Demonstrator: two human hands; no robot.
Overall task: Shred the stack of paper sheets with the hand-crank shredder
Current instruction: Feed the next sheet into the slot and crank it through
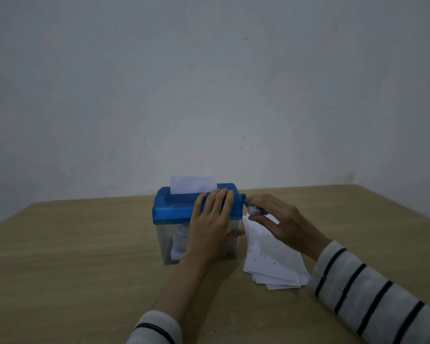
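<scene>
Rightward, paper stack (273,259) beside shredder (176,207).

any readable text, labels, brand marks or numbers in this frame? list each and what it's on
None readable.
Stack of paper sheets: a few small dark marks, too small and blurred to read.
Sheet in the slot: looks blank on the side that shows.
Blue shredder lid: no brand or label visible.
Clear bin: no markings visible.
</scene>
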